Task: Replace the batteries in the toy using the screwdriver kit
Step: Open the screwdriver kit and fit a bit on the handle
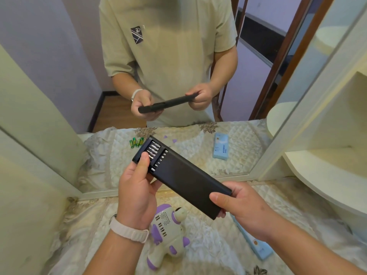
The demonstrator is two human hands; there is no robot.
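A long black screwdriver kit case (186, 179) is held up in front of a mirror, its inner tray slid partly out at the far end, showing rows of silver bits (154, 150). My left hand (137, 187) grips that tray end, thumb lying on the bits. My right hand (241, 207) grips the near end of the case. Below, a white and purple toy (168, 231) lies on the quilted cloth (218, 251), partly hidden by my left wrist. Several green batteries (137, 142) appear only as a reflection in the mirror.
A light blue box (256, 245) lies on the cloth under my right forearm. The mirror (59, 76) stands right behind the cloth and reflects me. Cream curved shelves (327, 171) stand to the right and a cream panel (23, 195) to the left.
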